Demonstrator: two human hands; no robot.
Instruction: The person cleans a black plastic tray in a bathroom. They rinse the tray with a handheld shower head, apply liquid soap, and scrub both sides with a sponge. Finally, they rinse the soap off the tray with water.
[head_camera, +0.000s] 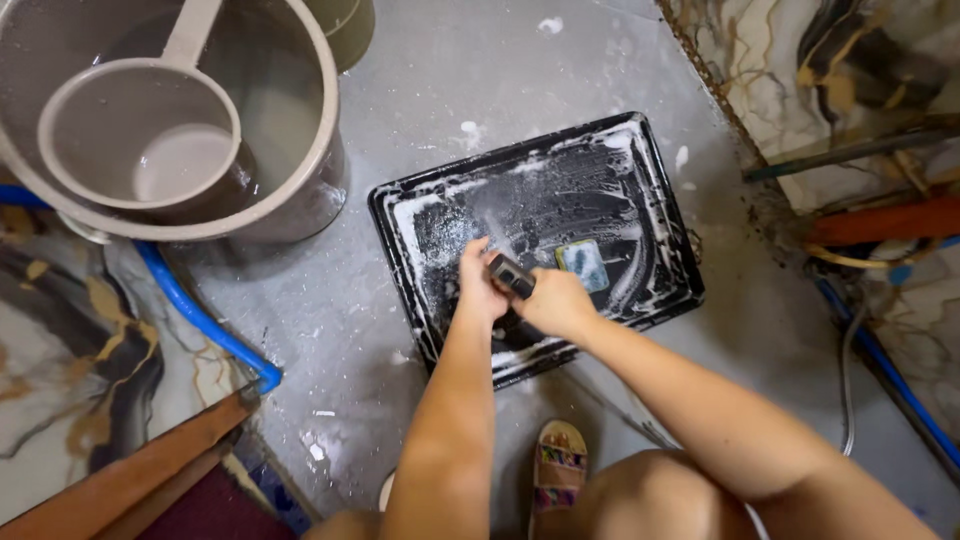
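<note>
Black and slick with white suds, a flat rectangular baking tray (640, 215) is lying on the grey wet floor (430, 90), set low where rinse water can be running off without spoiling anything. The person is crouching over it, 1 sandalled foot (560, 470) planted just below the tray's near edge, so both arms are reaching straight down onto the work.

The right hand (556, 302) is closing round a dark handled tool (511, 275), probably a scraper or brush, with its working end angling down and left onto the tray's surface. The left hand (478, 283) is pressing in beside it, fingers curled at the tool's far end, seemingly adding weight to the stroke; whether it is truly gripping the tool or only bearing on it, I cannot tell. A small greenish sponge (583, 264) is sitting on the tray just right of the hands, parked within easy reach.

Up and to the left, a large beige bucket (325, 120) is standing close to the tray, with a matching ladle-style dipper (140, 135) resting inside it, handle leaning on the rim, handy for scooping. A blue hose (205, 320) is snaking along the floor from under the bucket.
</note>
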